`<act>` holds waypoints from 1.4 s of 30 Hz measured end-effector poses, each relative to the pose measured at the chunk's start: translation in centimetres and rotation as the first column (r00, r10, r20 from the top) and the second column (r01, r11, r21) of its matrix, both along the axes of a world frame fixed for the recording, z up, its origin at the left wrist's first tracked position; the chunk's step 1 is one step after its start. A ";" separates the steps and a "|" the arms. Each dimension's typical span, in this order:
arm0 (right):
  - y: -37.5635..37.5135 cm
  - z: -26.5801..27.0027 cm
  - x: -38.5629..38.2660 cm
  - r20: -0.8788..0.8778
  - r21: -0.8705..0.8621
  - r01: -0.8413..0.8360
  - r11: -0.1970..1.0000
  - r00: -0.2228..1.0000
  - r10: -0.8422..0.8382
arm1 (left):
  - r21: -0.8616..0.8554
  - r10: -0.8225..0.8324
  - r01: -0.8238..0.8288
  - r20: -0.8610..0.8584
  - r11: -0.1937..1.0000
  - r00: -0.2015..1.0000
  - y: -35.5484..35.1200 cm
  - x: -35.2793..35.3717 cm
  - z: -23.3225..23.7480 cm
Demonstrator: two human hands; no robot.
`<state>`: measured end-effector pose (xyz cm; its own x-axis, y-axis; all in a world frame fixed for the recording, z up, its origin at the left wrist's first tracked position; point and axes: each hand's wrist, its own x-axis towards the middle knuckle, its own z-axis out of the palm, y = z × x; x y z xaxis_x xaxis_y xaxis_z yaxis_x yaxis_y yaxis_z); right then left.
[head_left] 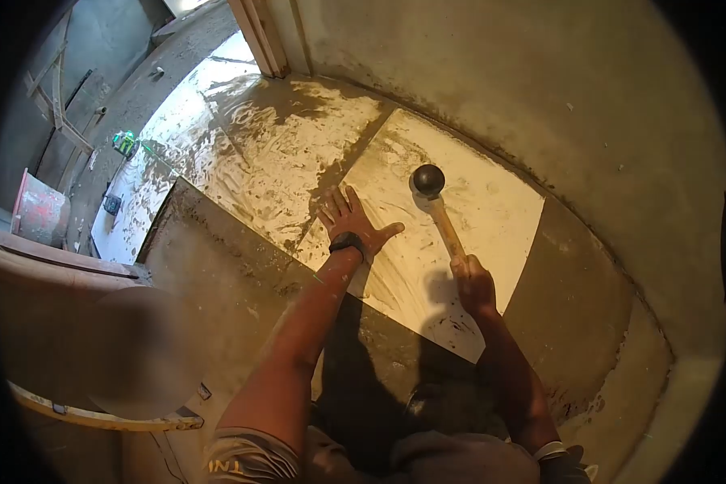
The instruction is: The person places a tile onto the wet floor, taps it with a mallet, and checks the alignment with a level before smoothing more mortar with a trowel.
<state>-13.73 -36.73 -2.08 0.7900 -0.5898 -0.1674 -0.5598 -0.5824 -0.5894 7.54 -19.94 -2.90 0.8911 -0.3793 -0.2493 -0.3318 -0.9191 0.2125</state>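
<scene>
My left hand point(351, 224) lies flat with fingers spread on a pale floor tile point(492, 226), near its left edge. A dark band circles that wrist. My right hand point(473, 284) is wrapped round the wooden handle of a mallet point(444, 222). The mallet's round black head point(428, 181) is over the upper middle of the tile, with a shadow just below it. Wet grey smears mark the tile. To its left, a mud-smeared laid tile point(286, 145) adjoins it along a dark joint.
A plastered wall point(524, 89) borders the tiles on the right, with a wooden door frame point(260, 36) behind. At left are a stained bucket point(42, 211), a green tape measure point(125, 143) and a small dark object point(112, 203). Bare grey mortar point(577, 274) extends right of the tile.
</scene>
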 end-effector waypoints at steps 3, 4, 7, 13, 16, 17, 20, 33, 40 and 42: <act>0.4 1.5 -2.0 0.148 0.279 0.049 0.959 0.985 -0.093 | -0.009 -0.017 0.018 0.079 1.000 0.997 0.3 -0.6 -0.6; 0.3 0.8 -3.4 0.171 0.330 0.049 0.943 0.979 -0.111 | 0.033 -0.037 0.034 0.090 0.999 0.995 0.1 -0.5 -0.2; 1.4 2.2 -7.3 0.273 0.422 0.088 0.902 0.937 -0.219 | 0.016 -0.303 0.304 0.164 0.952 0.939 -0.4 -2.9 0.4; 3.5 5.3 -15.5 0.305 0.417 0.286 0.863 0.850 -0.430 | 0.092 -0.660 0.668 -0.104 0.739 0.744 -3.5 -9.7 2.2; 3.1 1.9 -20.2 0.275 0.273 0.291 0.917 0.890 -0.364 | 0.115 -0.671 0.679 -0.100 0.725 0.734 -3.9 -10.3 1.9; 2.9 1.2 -21.1 0.270 0.273 0.305 0.913 0.886 -0.377 | 0.136 -0.668 0.677 -0.110 0.723 0.736 -4.0 -10.2 2.1; 2.5 0.7 -21.4 -0.034 0.094 0.333 0.938 0.943 -0.331 | 0.166 -0.660 0.672 -0.129 0.722 0.740 -4.1 -10.3 2.1; 0.6 5.4 -8.3 0.180 0.388 0.195 0.901 0.942 -0.282 | 0.012 -0.412 0.412 -0.009 0.911 0.911 -2.2 -3.5 0.3; -1.1 -2.3 1.1 0.392 0.079 -0.054 0.995 0.920 0.019 | 0.113 -0.098 0.101 -0.032 0.988 0.995 0.2 1.2 0.4; -1.1 -2.4 2.5 0.296 -0.120 -0.122 0.985 0.943 0.152 | 0.102 -0.118 0.116 0.014 0.988 0.993 0.3 1.1 0.3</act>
